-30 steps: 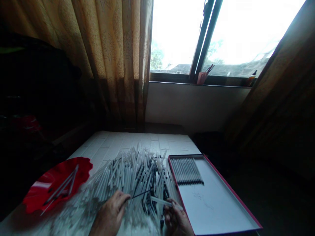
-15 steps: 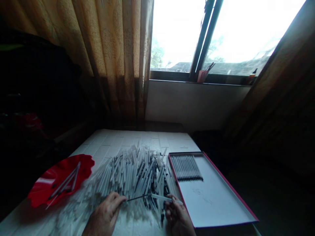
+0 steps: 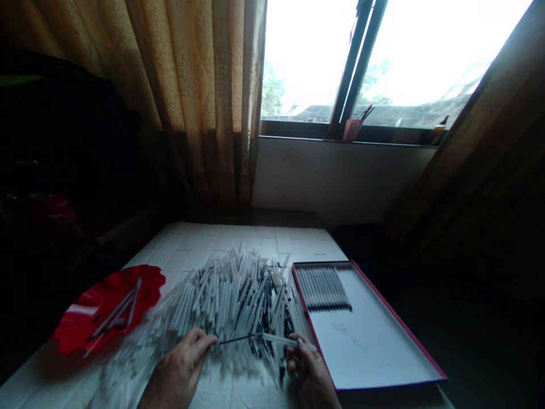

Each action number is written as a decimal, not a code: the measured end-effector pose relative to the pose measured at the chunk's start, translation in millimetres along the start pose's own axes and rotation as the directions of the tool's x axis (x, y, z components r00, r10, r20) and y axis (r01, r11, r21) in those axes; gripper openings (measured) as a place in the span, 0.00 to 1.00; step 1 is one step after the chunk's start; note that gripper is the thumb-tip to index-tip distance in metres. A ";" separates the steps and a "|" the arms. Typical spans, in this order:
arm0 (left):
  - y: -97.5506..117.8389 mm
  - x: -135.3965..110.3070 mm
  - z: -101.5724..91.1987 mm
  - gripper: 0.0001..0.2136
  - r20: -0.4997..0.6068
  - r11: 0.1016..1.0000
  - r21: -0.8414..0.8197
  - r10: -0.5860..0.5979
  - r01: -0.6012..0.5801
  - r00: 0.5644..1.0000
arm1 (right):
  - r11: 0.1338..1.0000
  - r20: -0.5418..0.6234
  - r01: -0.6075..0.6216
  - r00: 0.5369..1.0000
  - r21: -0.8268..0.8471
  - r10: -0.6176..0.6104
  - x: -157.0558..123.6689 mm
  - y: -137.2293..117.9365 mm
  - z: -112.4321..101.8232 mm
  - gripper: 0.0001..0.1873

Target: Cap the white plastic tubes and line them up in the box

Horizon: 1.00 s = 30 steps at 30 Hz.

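My left hand (image 3: 181,369) pinches the end of a thin dark refill (image 3: 238,339) that lies level over the heap. My right hand (image 3: 309,372) grips a white pen barrel (image 3: 281,340), and the refill's other end meets the barrel's open end. Both hands hover at the near edge of a big heap of white barrels and dark refills (image 3: 230,295) on the white table (image 3: 238,238).
A shallow red-rimmed white box (image 3: 383,358) lies on the right, with a row of finished pens (image 3: 323,288) at its far end. A red wavy plate (image 3: 80,329) holding a few pens is on the left. Curtain, window and sill stand beyond the table.
The hands keep the same grips on refill and barrel; they sit slightly lower in the picture as the view tilted a little.
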<state>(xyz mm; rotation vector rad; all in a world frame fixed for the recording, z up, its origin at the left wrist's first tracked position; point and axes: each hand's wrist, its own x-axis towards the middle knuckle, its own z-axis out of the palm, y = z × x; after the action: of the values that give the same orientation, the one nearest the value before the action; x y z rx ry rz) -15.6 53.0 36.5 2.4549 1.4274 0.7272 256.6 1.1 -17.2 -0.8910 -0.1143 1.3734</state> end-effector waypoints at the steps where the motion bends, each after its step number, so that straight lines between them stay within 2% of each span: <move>1: -0.3 -0.1 -0.7 0.19 -0.005 1.000 0.003 0.005 -0.005 1.000 | 1.000 0.004 -0.001 1.000 0.004 0.001 -0.5 -0.3 0.7 0.25; 15: 14.4 7.1 -8.1 0.22 0.106 0.996 0.091 0.016 -0.026 0.994 | 1.000 0.034 0.015 0.999 -0.014 -0.015 -0.2 1.2 2.2 0.24; 21: 26.9 11.1 -10.1 0.18 0.080 0.992 0.075 0.099 -0.105 0.992 | 0.985 0.126 0.093 0.989 -0.147 -0.075 -4.2 9.6 3.3 0.22; 23: 33.8 11.7 -5.8 0.16 0.049 0.987 0.019 0.156 -0.157 0.987 | 0.973 0.158 0.133 0.982 -0.189 -0.103 -5.7 14.7 2.7 0.22; 27: 48.6 11.9 8.5 0.08 -0.026 0.922 -0.182 0.342 -0.341 0.939 | 0.978 0.206 0.058 0.978 -0.202 -0.015 -3.6 19.0 -5.1 0.24; 30: 55.6 14.9 20.0 0.12 -0.045 0.904 -0.202 0.375 -0.376 0.926 | 0.985 0.192 -0.020 0.980 -0.170 0.053 -0.7 12.8 -15.9 0.23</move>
<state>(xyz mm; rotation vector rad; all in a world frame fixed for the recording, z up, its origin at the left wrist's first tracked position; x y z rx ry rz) 42.7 38.8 47.0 2.5833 0.8279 0.9055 255.1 -8.0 -35.4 -0.8983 -0.3715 1.5007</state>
